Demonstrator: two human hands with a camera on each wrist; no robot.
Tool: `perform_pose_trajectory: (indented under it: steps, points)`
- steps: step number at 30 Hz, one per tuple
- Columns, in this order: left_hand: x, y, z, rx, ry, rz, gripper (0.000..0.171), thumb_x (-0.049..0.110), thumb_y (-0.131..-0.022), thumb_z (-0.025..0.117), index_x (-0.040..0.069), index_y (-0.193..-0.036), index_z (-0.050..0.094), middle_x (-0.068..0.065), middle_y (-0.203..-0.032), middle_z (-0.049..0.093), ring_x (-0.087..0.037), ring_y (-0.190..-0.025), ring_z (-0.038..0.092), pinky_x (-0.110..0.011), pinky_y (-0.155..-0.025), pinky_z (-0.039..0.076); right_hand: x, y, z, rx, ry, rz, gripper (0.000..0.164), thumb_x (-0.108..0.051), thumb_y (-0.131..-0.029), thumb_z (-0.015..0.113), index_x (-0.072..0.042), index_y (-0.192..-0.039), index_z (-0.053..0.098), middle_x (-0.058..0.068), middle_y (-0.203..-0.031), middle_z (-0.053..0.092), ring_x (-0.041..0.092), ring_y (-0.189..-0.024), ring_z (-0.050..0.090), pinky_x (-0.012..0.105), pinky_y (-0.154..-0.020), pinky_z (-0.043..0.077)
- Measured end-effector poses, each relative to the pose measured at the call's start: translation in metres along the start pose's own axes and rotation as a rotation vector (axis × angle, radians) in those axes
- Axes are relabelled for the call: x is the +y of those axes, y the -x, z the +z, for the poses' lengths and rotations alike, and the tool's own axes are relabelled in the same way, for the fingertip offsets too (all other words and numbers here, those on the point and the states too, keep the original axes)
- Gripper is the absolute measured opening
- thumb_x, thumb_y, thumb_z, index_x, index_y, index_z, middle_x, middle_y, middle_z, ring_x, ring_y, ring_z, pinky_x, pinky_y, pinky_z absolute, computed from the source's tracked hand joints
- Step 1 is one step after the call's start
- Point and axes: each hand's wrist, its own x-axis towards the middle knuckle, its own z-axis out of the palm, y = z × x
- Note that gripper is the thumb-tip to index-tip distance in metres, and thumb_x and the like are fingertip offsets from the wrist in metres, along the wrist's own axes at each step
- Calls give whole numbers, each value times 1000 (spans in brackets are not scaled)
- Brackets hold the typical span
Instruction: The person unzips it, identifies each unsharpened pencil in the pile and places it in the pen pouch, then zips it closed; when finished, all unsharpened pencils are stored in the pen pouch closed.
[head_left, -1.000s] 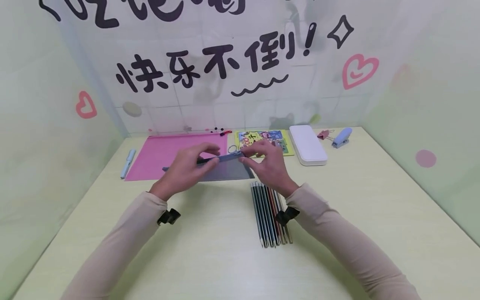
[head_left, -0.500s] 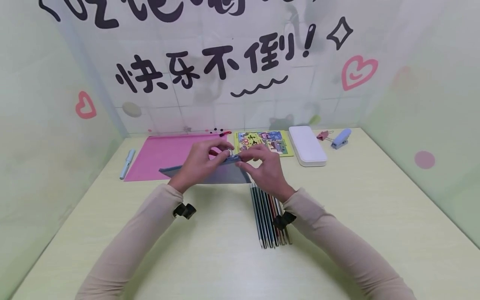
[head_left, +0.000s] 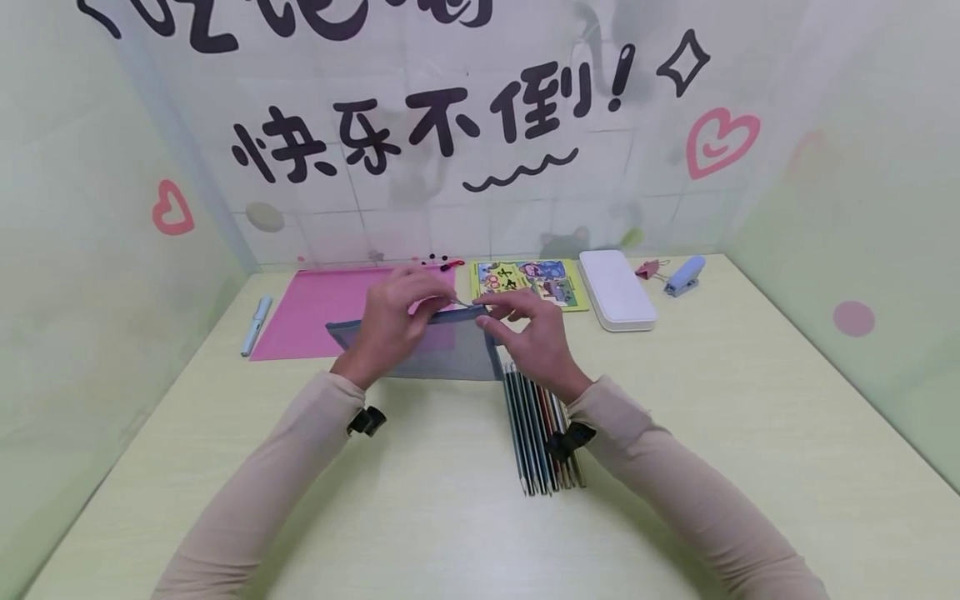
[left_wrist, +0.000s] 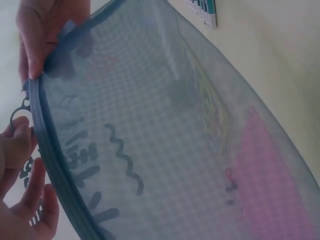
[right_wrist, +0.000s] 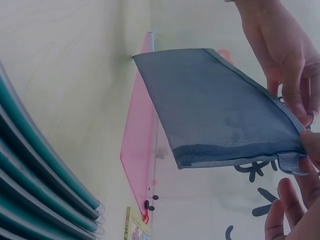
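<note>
A grey-blue mesh zipper pouch (head_left: 450, 350) hangs from both hands above the table, its zipped edge (left_wrist: 50, 135) uppermost. My left hand (head_left: 397, 312) pinches the ring zipper pull (left_wrist: 19, 112) between thumb and fingers, close to the pouch's right end. The right hand (head_left: 536, 337) grips the pouch's top right corner, where a small fabric tab (right_wrist: 291, 164) sticks out. Through the sheer mesh, the left wrist view shows the pink pouch behind it. Just below the right hand, several pencils (head_left: 536, 429) lie side by side on the table.
Flat at the back left lies a pink zipper pouch (head_left: 322, 304), with a light blue pen (head_left: 257, 327) left of it. Further right are a colourful booklet (head_left: 573, 292), a white case (head_left: 617, 292), a pink binder clip (head_left: 648, 269) and a blue stapler (head_left: 684, 276). Walls enclose three sides.
My left hand has moved right along the zipper and taken hold of the ring pull. The mesh pouch now hangs lower, showing more of its face. The right hand keeps its corner.
</note>
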Motion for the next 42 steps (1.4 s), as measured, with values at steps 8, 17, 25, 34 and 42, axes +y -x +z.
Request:
perform_pose_trajectory:
  steps: [8, 17, 25, 34, 42]
  points:
    - [-11, 7, -7, 23, -157, 73, 14, 0, -84, 77, 7, -94, 81, -9, -94, 79, -31, -105, 63, -44, -95, 56, 2, -1, -6, 22, -15, 35, 25, -11, -90, 75, -10, -114, 76, 12, -101, 75, 25, -94, 64, 36, -86, 50]
    - [-22, 14, -19, 24, -118, 65, 19, -5, -81, 78, 8, -94, 82, -8, -91, 79, -28, -103, 66, -43, -87, 60, 3, 1, -13, 20, -5, 40, 26, -14, -90, 75, -12, -116, 76, 11, -107, 74, 25, -99, 64, 45, -91, 50]
    - [-23, 15, -26, -59, 127, -119, 13, 4, -84, 78, 11, -95, 82, -4, -84, 77, -12, -65, 51, -19, -55, 40, 5, 1, -14, 24, -32, 24, 26, -12, -90, 75, -11, -116, 76, 11, -105, 74, 25, -99, 62, 44, -90, 48]
    - [-22, 15, -32, -167, 327, -448, 13, 23, -85, 81, 16, -96, 81, -4, -92, 79, -18, -70, 64, -20, -57, 47, 3, 0, -11, 35, -3, -9, 27, -9, -88, 76, -10, -115, 76, 12, -105, 76, 26, -100, 60, 40, -88, 47]
    - [-18, 15, -34, -191, 383, -630, 26, 25, -86, 80, 14, -110, 79, -7, -102, 79, -15, -80, 71, -24, -65, 54, 1, 0, -9, 36, 7, -12, 27, -9, -88, 76, -7, -115, 76, 13, -106, 76, 27, -102, 61, 37, -88, 46]
